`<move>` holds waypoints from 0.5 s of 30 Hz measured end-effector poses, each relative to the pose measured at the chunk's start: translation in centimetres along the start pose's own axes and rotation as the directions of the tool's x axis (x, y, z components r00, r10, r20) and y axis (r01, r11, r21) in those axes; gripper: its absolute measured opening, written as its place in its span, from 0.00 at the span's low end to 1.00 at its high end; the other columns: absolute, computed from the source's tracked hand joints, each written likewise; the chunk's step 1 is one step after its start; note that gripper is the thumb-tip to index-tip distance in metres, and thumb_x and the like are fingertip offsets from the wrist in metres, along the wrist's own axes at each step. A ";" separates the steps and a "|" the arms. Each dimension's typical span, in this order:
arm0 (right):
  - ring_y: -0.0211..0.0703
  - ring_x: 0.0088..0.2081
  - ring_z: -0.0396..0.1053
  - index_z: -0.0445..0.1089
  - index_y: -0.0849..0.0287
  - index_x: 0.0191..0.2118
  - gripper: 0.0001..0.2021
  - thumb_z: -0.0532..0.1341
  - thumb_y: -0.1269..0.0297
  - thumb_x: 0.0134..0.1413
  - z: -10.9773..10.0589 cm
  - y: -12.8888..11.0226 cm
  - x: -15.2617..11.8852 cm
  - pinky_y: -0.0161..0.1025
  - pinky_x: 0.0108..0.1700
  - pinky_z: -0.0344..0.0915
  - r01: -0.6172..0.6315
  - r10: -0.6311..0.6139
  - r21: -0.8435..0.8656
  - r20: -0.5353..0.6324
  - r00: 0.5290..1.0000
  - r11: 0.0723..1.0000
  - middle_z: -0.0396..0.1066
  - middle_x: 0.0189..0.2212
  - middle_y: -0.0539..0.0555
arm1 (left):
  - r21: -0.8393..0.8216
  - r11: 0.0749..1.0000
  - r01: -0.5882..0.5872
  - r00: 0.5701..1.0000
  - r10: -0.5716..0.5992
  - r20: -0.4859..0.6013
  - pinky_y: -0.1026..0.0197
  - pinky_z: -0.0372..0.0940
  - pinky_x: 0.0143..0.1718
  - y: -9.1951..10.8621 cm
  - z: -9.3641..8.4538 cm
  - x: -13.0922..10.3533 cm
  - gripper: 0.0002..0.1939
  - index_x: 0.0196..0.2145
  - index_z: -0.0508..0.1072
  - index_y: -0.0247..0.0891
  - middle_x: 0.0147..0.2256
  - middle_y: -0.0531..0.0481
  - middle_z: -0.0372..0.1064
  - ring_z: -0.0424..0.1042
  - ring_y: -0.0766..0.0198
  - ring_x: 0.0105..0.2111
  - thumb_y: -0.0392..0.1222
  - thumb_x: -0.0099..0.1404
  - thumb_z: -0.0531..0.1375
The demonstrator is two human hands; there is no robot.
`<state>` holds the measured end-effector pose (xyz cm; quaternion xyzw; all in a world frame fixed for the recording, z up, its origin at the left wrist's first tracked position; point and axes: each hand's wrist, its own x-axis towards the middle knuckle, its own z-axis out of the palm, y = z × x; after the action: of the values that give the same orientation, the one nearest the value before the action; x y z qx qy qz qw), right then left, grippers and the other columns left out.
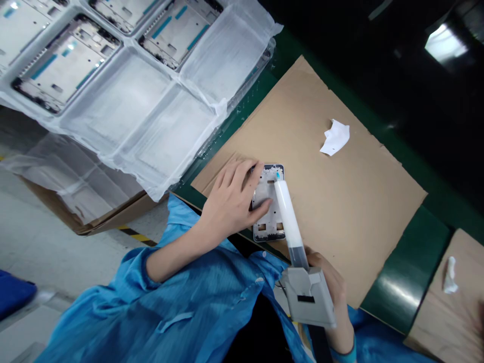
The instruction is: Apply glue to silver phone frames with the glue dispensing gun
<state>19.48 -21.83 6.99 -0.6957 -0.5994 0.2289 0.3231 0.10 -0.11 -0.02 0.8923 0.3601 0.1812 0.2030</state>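
A metal phone frame (270, 217) with a dark rim lies at the near-left edge of the cardboard sheet. My left hand (234, 199) holds it from the left, index finger along its upper side and thumb across its face. In my right hand (330, 277) is a grey dispensing gun (310, 297) carrying a white syringe barrel (288, 214); the gun hides most of those fingers. The syringe's blue tip (278, 176) is over the frame's upper right part. Whether it touches the metal I cannot tell.
Cardboard (355, 201) covers part of the green table (408, 257), with a torn white paper scrap (336, 137) on it. At upper left, a translucent compartment tray (128, 43) holds several similar frames. A crumpled white piece (449, 275) lies on brown material at right.
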 end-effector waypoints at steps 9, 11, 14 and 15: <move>0.32 0.30 0.73 0.70 0.56 0.41 0.08 0.64 0.67 0.78 0.0 -0.5 0.8 0.30 0.32 0.69 0.029 -0.029 -0.025 -0.007 1.000 0.999 0.72 0.32 0.45 | 0.055 0.998 -0.026 0.999 0.028 -0.034 0.34 0.69 0.77 0.2 -0.1 0.1 0.35 0.79 0.62 0.29 0.72 0.27 0.70 0.72 0.35 0.73 0.56 0.87 0.58; 0.32 0.31 0.74 0.70 0.56 0.42 0.07 0.65 0.66 0.78 0.0 -0.5 0.7 0.29 0.33 0.71 0.025 -0.025 -0.024 -0.007 1.000 0.999 0.73 0.34 0.45 | 0.051 0.998 -0.026 0.999 0.027 -0.027 0.34 0.69 0.77 0.1 -0.1 0.1 0.36 0.79 0.61 0.29 0.72 0.26 0.70 0.72 0.34 0.73 0.56 0.86 0.59; 0.33 0.33 0.76 0.70 0.57 0.42 0.07 0.66 0.66 0.78 -0.1 -0.4 0.5 0.30 0.36 0.73 0.026 -0.026 -0.018 0.001 1.000 1.000 0.75 0.35 0.47 | 0.032 0.999 -0.007 1.000 0.007 -0.008 0.33 0.67 0.77 0.1 0.0 0.0 0.37 0.81 0.61 0.32 0.73 0.26 0.70 0.71 0.34 0.74 0.56 0.86 0.60; 0.33 0.33 0.76 0.71 0.57 0.42 0.07 0.66 0.67 0.77 -0.1 -0.4 0.5 0.30 0.36 0.73 0.027 -0.027 -0.016 0.002 1.000 1.000 0.75 0.35 0.47 | 0.024 1.000 -0.004 1.000 0.005 -0.006 0.32 0.67 0.78 0.1 0.0 0.0 0.37 0.81 0.61 0.32 0.73 0.27 0.70 0.70 0.34 0.74 0.56 0.85 0.61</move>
<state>19.33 -21.36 7.36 -0.6898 -0.6108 0.2204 0.3200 0.15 -0.12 0.02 0.8949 0.3608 0.1801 0.1909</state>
